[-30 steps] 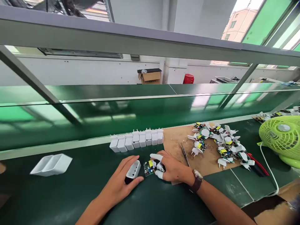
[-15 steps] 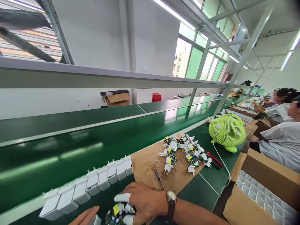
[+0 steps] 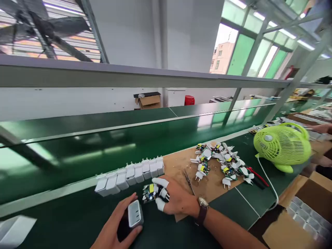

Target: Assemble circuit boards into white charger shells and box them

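My left hand [image 3: 112,221] is closed around a white charger housing [image 3: 135,214], thumb below and fingers above, with the slotted face showing. Just right of it, my right hand [image 3: 178,197], with white covers on the thumb and a finger, pinches a small charger circuit board [image 3: 149,193]. The board carries a yellow part and several other components. A small gap separates board and housing. Behind both hands runs a row of white charger housings [image 3: 131,175] along the bench edge. Tweezers [image 3: 188,181] lie beyond my right wrist.
Charger boards with white plugs [image 3: 227,160] are heaped on a brown cardboard sheet [image 3: 176,162]. Red-handled pliers [image 3: 259,176] and a green fan [image 3: 281,145] stand to the right. A carton [image 3: 282,230] holds white housings. A white piece [image 3: 17,230] lies far left. Another person's hand [image 3: 323,128] shows at right.
The view has turned left, so the bench things sit further right. Both hands appear higher in the picture, and the left hand's housing, mostly cut off before, is fully visible.
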The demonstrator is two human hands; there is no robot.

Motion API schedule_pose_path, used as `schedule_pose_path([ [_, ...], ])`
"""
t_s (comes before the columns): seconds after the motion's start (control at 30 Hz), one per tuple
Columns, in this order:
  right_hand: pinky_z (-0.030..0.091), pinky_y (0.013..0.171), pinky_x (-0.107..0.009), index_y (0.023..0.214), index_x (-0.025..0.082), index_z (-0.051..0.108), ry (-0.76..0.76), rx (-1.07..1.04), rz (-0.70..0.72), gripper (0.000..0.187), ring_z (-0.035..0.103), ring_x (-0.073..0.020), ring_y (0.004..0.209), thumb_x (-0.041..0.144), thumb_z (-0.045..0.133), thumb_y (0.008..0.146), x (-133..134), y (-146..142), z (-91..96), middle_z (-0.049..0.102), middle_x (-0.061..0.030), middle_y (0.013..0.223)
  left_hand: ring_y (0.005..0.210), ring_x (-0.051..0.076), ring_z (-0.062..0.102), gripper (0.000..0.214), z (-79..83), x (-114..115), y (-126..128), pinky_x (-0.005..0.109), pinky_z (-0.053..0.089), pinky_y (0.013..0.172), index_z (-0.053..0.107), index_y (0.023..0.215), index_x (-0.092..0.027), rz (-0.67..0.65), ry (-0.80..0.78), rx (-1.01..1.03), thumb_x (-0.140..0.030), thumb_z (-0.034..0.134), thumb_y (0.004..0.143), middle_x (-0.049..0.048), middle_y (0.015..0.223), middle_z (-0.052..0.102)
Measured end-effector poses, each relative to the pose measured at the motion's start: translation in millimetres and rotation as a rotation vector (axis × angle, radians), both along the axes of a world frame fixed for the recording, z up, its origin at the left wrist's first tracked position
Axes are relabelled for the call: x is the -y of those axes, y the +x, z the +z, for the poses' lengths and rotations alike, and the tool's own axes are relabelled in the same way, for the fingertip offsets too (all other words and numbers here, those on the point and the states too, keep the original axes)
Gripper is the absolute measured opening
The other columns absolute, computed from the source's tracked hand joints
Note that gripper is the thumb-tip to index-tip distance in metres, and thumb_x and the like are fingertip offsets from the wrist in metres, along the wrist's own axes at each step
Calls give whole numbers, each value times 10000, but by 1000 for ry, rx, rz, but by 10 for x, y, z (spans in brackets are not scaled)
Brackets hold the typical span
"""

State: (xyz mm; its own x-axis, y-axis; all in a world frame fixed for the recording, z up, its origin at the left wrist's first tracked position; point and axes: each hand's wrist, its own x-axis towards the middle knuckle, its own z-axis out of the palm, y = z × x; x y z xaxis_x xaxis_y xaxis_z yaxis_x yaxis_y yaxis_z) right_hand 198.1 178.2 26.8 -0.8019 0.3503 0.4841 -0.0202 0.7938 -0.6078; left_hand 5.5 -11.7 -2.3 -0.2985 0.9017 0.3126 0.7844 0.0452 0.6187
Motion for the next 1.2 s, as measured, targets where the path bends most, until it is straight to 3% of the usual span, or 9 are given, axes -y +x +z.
schedule_pose_path([
  [0.1, 536, 1049, -397, 1469, 217, 470, -46, -43, -10, 719, 633, -244, 1208, 109, 621, 775, -4, 22, 37, 626, -120, 1334, 1278, 295, 669, 670, 119, 6, 44, 412, 603, 1031, 364, 1575, -300, -40, -75, 48, -402, 629, 968, 121, 1450, 630],
  [0.3, 575, 1009, -437, 1500, 243, 433, 12, -74, 3, 721, 639, -263, 1216, 112, 615, 815, 18, 37, 42, 633, -120, 1336, 1359, 321, 603, 848, 168, 19, 22, 504, 524, 1135, 282, 1607, -291, -99, -49, 96, -375, 740, 899, 150, 1518, 558],
  [0.5, 581, 1004, -456, 1493, 257, 428, 81, -88, -5, 692, 643, -268, 1203, 123, 605, 838, 29, 28, 37, 634, -119, 1317, 1391, 319, 570, 792, 202, 34, 61, 537, 481, 1172, 210, 1628, -261, -187, -47, 161, -254, 615, 947, 172, 1537, 528],
  [0.73, 579, 1003, -502, 1537, 251, 363, 121, -152, 78, 715, 627, -285, 1219, 129, 577, 866, 88, 55, 97, 620, -143, 1327, 1234, 300, 656, 919, 71, -7, 87, 493, 564, 1070, 221, 1622, -316, -60, -15, 181, -325, 762, 880, 121, 1379, 614],
  [0.97, 595, 927, -493, 1562, 277, 332, 202, -111, 99, 742, 637, -286, 1102, 50, 529, 884, 183, 41, 264, 653, -122, 1243, 1276, 267, 630, 785, 98, -34, 88, 494, 533, 1116, 200, 1617, -322, -29, 99, 136, -207, 617, 963, 114, 1413, 596],
  [1.2, 589, 919, -504, 1538, 211, 374, 258, -10, 122, 676, 620, -303, 1077, 67, 508, 891, 246, 55, 321, 653, -146, 1251, 1376, 291, 561, 790, 180, -18, 79, 542, 486, 1169, 168, 1630, -314, -63, 61, 84, -174, 579, 970, 129, 1480, 570],
])
